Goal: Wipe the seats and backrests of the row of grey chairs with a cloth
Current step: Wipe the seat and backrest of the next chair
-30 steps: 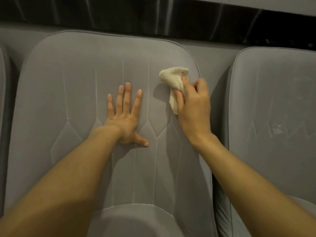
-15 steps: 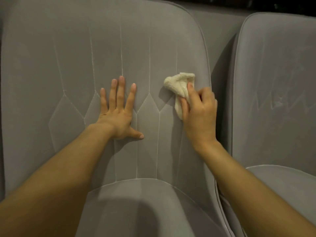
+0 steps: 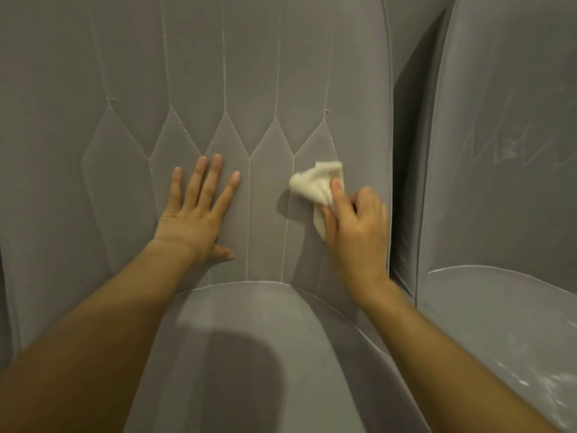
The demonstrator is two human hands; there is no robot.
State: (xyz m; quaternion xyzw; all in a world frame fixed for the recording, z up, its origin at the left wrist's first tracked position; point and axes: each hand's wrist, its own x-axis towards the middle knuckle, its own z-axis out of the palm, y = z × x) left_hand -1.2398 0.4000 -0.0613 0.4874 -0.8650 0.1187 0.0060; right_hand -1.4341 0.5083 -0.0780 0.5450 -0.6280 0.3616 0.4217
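Seen from the head camera, looking down at the chair in front of the person, the left hand [image 3: 196, 214] lies flat on the grey backrest [image 3: 218, 73]. Its fingers are straight and spread, the thumb is out to the side, and it holds nothing. I take it as a brace, steadying the padding and the person's lean while the other hand works. The right hand [image 3: 356, 232] has its fingers curled round a bunched cream cloth [image 3: 315, 185], the forefinger laid over the wad. It presses the cloth against the lower right part of the same backrest, close to that edge and a little above the seat [image 3: 249, 345]. Bunching it gives a firm pad to rub with, I would judge, and the low position suggests the backrest is the part in hand, with the seat not yet wiped. The upholstery is soft grey fabric with pale stitched seams that run down and break into pointed panels. It looks as though it would show every stroke. A dark shadow [image 3: 237, 370] falls across the seat cushion. To the right, past a dark gap [image 3: 406, 182], stands the neighbouring chair [image 3: 499, 89]. Its back carries faint pale zigzag scuffs [image 3: 512, 148], and its cushion shows whitish smears [image 3: 537, 379] near the front. Nothing of the room beyond the chairs shows.
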